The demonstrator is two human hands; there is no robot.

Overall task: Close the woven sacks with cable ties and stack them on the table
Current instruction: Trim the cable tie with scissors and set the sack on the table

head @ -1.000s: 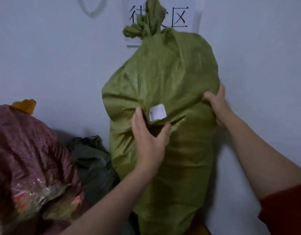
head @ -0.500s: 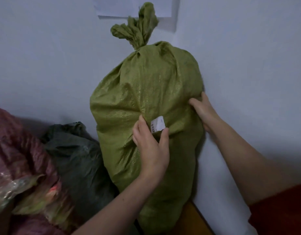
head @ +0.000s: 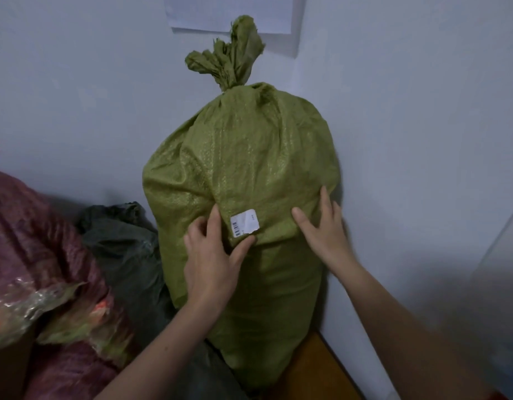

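- Both hands lie on the front of the green sack (head: 243,154): the left hand (head: 212,264) low at its middle, the right hand (head: 326,232) towards its right flank, neither closed round anything.
- Far left, a reddish-purple sack (head: 33,226) fills the edge of the view, with crumpled clear plastic showing at its lower part.
- Next to it a dark grey-green sack (head: 125,246) is wedged in, touching the green sack's left side, so that side is crowded.
- Above these two, the back wall (head: 76,82) is bare.
- On the left hand the index finger points up and the thumb is spread wide beneath a white barcode label (head: 244,222); the other fingers bend loosely against the weave.
- Upright and bulging, the green sack stands in the corner of the two walls, its neck (head: 229,82) cinched tight and the gathered top flaring above; what binds it is too small to tell.
- A paper sheet (head: 229,13) hangs on the wall behind the gathered top.
- Fingers straight and slightly apart, the right hand presses flat on the fabric, just right of the label.
- Right of the sack, the side wall (head: 422,140) runs close along its flank.
- At the foot, a narrow wedge of brown desk (head: 316,370) shows between the sack's base and that wall.
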